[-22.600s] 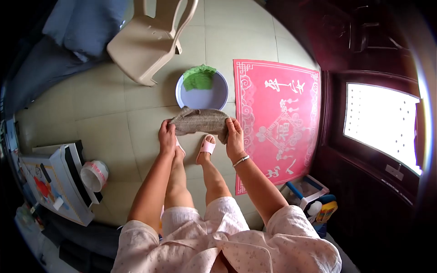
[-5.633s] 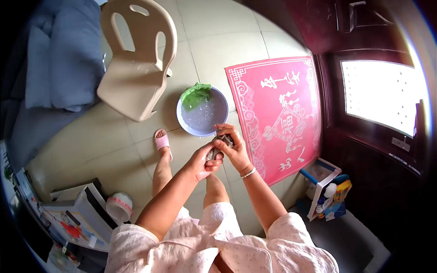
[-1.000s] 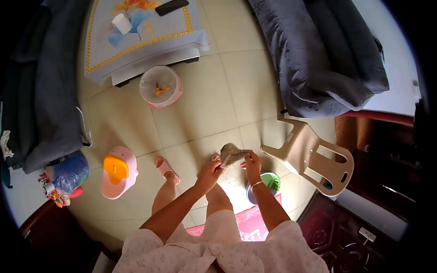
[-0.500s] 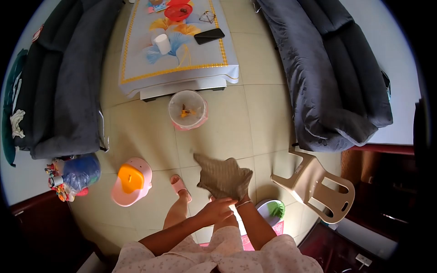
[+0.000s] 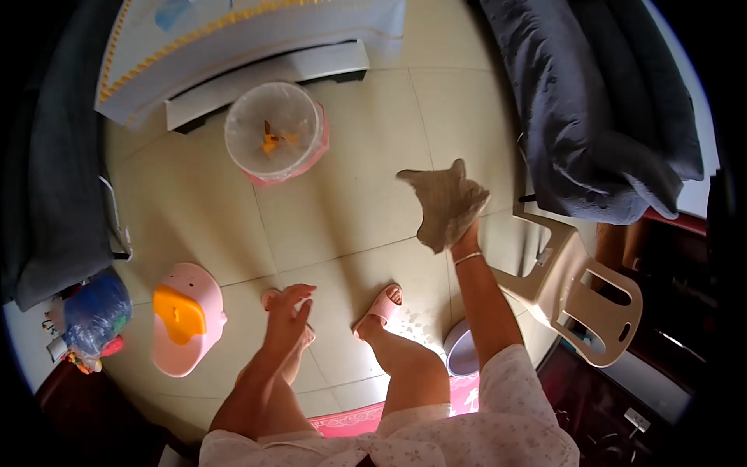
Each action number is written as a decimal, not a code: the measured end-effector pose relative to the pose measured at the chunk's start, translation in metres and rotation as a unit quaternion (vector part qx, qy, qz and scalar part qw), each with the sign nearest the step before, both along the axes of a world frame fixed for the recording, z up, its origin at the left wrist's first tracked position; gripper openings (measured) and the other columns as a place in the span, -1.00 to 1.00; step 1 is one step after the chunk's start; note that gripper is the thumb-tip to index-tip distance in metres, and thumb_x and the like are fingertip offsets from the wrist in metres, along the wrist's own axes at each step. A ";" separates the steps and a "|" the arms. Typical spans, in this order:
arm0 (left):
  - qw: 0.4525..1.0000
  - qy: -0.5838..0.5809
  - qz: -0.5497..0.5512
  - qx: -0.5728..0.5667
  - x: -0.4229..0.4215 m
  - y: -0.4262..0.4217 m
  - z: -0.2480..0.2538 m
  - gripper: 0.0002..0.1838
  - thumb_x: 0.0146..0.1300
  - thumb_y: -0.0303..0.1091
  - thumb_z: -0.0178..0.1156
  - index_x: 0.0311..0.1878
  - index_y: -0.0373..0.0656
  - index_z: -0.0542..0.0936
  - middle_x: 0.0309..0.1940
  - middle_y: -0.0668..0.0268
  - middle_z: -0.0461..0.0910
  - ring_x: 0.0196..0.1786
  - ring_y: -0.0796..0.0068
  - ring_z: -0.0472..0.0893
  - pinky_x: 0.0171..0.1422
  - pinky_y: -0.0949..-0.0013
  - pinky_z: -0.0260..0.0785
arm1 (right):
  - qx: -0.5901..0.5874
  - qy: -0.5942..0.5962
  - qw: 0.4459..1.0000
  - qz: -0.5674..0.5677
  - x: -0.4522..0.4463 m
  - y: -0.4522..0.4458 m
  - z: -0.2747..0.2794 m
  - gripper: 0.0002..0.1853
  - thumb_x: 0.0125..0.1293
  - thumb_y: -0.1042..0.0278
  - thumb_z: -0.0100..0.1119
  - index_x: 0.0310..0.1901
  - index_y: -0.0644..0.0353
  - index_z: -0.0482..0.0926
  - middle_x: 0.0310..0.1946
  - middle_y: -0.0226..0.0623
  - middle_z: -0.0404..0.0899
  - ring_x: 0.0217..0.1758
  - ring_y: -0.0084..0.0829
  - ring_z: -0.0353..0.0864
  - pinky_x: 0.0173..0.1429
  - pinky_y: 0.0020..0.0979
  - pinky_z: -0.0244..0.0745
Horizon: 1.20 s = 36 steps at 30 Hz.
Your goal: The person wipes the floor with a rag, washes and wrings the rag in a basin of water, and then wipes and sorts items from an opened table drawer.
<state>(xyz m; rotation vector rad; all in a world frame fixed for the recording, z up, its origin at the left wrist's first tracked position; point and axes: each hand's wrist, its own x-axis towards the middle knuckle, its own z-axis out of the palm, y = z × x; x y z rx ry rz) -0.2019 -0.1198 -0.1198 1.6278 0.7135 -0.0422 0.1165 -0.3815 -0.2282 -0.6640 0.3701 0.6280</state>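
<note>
A grey-brown cloth (image 5: 447, 204) spreads out over the tiled floor, right of centre. It covers most of my right hand (image 5: 468, 237), whose fingers are hidden behind it; the wrist with a bracelet shows just below. My left hand (image 5: 292, 310) is apart from the cloth, above my left foot, with its fingers separated and nothing in them. The purple-grey basin (image 5: 463, 350) stands on the floor beneath my right forearm, which hides part of it.
A lined bin (image 5: 276, 132) with orange scraps inside stands before the covered table (image 5: 257, 35). At left are a pink and orange potty (image 5: 187, 319) and a bagged blue bundle (image 5: 93, 315). A beige chair (image 5: 560, 284) and grey sofa (image 5: 591, 156) are at right.
My left hand has let go of the cloth and moved left. My right hand has carried the cloth forward and to the right. The view has turned, and the bin now looks closer.
</note>
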 end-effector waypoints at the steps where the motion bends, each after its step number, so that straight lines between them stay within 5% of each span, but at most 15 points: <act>1: 1.000 0.008 -0.003 -0.008 0.001 0.009 -0.009 -0.73 0.25 -0.60 0.13 0.02 -0.23 0.58 -0.07 0.15 0.59 -0.01 0.30 0.60 0.13 0.34 0.44 | -0.055 0.001 0.998 0.016 0.007 0.008 0.008 -0.45 0.44 -0.16 -0.07 0.29 0.00 0.34 0.26 -0.27 0.39 0.29 -0.25 0.36 0.41 -0.20 0.28; 4: 0.996 0.052 -0.067 0.020 0.008 0.035 -0.018 -0.74 0.29 -0.51 0.12 0.05 -0.22 0.57 -0.05 0.12 0.58 -0.04 0.27 0.62 0.10 0.32 0.48 | -0.227 -0.040 0.973 0.024 0.045 -0.004 -0.072 -0.39 0.45 -0.16 -0.08 0.37 0.05 0.28 0.29 -0.23 0.36 0.36 -0.25 0.28 0.43 -0.25 0.22; 7: 0.983 0.114 -0.130 0.058 0.030 0.057 0.004 -0.72 0.26 -0.55 0.12 0.03 -0.25 0.58 -0.09 0.15 0.60 -0.02 0.31 0.60 0.14 0.35 0.40 | -0.451 -0.202 0.851 0.179 0.072 0.013 -0.131 -0.40 0.46 -0.10 -0.07 0.35 0.16 0.32 0.33 -0.20 0.34 0.41 -0.23 0.24 0.42 -0.31 0.20; 8: 0.981 0.119 -0.132 0.083 0.034 0.064 0.008 -0.72 0.24 -0.53 0.14 0.03 -0.26 0.58 -0.09 0.14 0.60 -0.02 0.29 0.60 0.15 0.34 0.40 | -0.446 -0.204 0.853 0.179 0.084 0.019 -0.164 -0.40 0.46 -0.10 -0.07 0.35 0.16 0.32 0.33 -0.20 0.34 0.41 -0.23 0.24 0.42 -0.31 0.20; 10: 0.985 0.095 -0.105 0.096 0.041 0.073 0.014 -0.70 0.19 -0.53 0.14 0.01 -0.31 0.57 -0.07 0.14 0.60 0.03 0.24 0.58 0.18 0.30 0.36 | -0.605 -0.539 0.431 0.396 0.107 0.021 -0.244 -0.39 0.46 -0.14 -0.12 0.35 0.13 0.32 0.39 -0.16 0.27 0.46 -0.14 0.19 0.44 -0.17 0.16; 11: 0.984 0.096 -0.096 0.118 0.041 0.076 0.012 -0.70 0.17 -0.52 0.13 0.00 -0.31 0.57 -0.09 0.14 0.60 0.03 0.22 0.57 0.17 0.30 0.35 | -0.711 -0.527 0.225 0.409 0.095 0.049 -0.249 -0.38 0.44 -0.18 -0.15 0.33 0.11 0.34 0.43 -0.14 0.20 0.52 -0.05 0.08 0.47 0.01 0.06; 12: 0.982 0.096 -0.087 0.140 0.041 0.079 0.012 -0.69 0.16 -0.50 0.13 -0.01 -0.31 0.57 -0.10 0.13 0.60 0.03 0.21 0.57 0.17 0.29 0.34 | -0.738 -0.471 0.313 0.367 0.080 0.070 -0.248 -0.39 0.43 -0.17 -0.17 0.31 0.11 0.35 0.44 -0.13 0.17 0.57 -0.04 -0.06 0.51 0.11 -0.09; 14: 0.974 0.091 -0.093 0.188 0.040 0.084 0.011 -0.68 0.14 -0.51 0.15 0.00 -0.33 0.57 -0.08 0.09 0.61 0.03 0.17 0.58 0.17 0.29 0.36 | -0.774 -0.515 0.295 0.223 0.056 0.102 -0.279 -0.42 0.43 -0.12 -0.15 0.31 0.11 0.36 0.45 -0.12 0.14 0.59 -0.08 -0.13 0.55 0.08 -0.19; 16: 0.966 0.082 -0.099 0.226 0.040 0.084 0.012 -0.67 0.12 -0.52 0.17 0.00 -0.35 0.57 -0.07 0.05 0.61 0.03 0.13 0.59 0.17 0.28 0.37 | -0.747 -0.563 0.242 0.257 0.029 0.125 -0.279 -0.43 0.42 -0.08 -0.14 0.31 0.10 0.38 0.46 -0.14 0.13 0.60 -0.08 -0.15 0.56 0.07 -0.21; 24: 0.971 -0.074 -0.100 0.204 0.077 0.092 0.014 -0.73 0.14 -0.52 0.20 -0.06 -0.31 0.61 -0.14 0.10 0.63 -0.04 0.22 0.60 0.09 0.33 0.39 | -0.538 -0.702 0.238 0.402 -0.140 0.174 -0.249 -0.49 0.39 -0.02 -0.06 0.23 0.13 0.48 0.43 -0.21 0.22 0.59 -0.16 -0.12 0.58 -0.06 -0.21; 28: 0.970 -0.105 -0.120 0.182 0.056 0.127 -0.005 -0.77 0.20 -0.51 0.21 -0.07 -0.31 0.62 -0.22 0.18 0.65 -0.12 0.36 0.62 0.06 0.40 0.40 | -0.453 -0.767 0.300 0.343 -0.191 0.156 -0.262 -0.67 0.33 0.20 0.08 0.06 0.11 0.59 0.28 -0.22 0.39 0.49 -0.21 0.12 0.52 -0.12 -0.02; 30: 0.987 -0.043 -0.068 0.136 0.036 0.156 -0.030 -0.80 0.30 -0.45 0.19 -0.06 -0.28 0.63 -0.25 0.26 0.66 -0.14 0.46 0.61 0.04 0.44 0.42 | -0.396 -0.622 0.490 0.465 -0.199 0.154 -0.261 -0.71 0.27 0.47 0.09 0.02 0.06 0.60 0.13 -0.28 0.50 0.33 -0.22 0.35 0.38 -0.17 0.24; 31: 0.989 -0.037 -0.062 0.130 0.025 0.168 -0.048 -0.80 0.30 -0.45 0.19 -0.06 -0.28 0.63 -0.25 0.26 0.66 -0.14 0.46 0.61 0.04 0.44 0.42 | -0.392 -0.619 0.488 0.474 -0.199 0.154 -0.262 -0.71 0.27 0.47 0.09 0.02 0.06 0.60 0.13 -0.28 0.50 0.33 -0.22 0.35 0.38 -0.17 0.24; 33: 0.996 -0.056 0.062 0.023 0.006 0.186 -0.094 -0.80 0.37 -0.38 0.15 -0.03 -0.25 0.62 -0.23 0.33 0.65 -0.14 0.54 0.60 0.01 0.46 0.44 | -0.324 -0.580 0.655 0.360 -0.187 0.161 -0.265 -0.60 0.12 0.68 0.04 0.00 0.09 0.56 -0.03 -0.17 0.53 0.04 -0.15 0.50 0.15 -0.22 0.39; 36: 0.995 -0.019 0.094 -0.006 -0.024 0.189 -0.163 -0.79 0.41 -0.34 0.12 -0.01 -0.23 0.61 -0.21 0.35 0.64 -0.16 0.56 0.60 -0.01 0.45 0.45 | -0.366 -0.437 0.775 0.274 -0.140 0.152 -0.259 -0.61 0.16 0.72 -0.02 0.02 0.17 0.52 -0.16 -0.35 0.53 -0.10 -0.38 0.48 -0.01 -0.40 0.43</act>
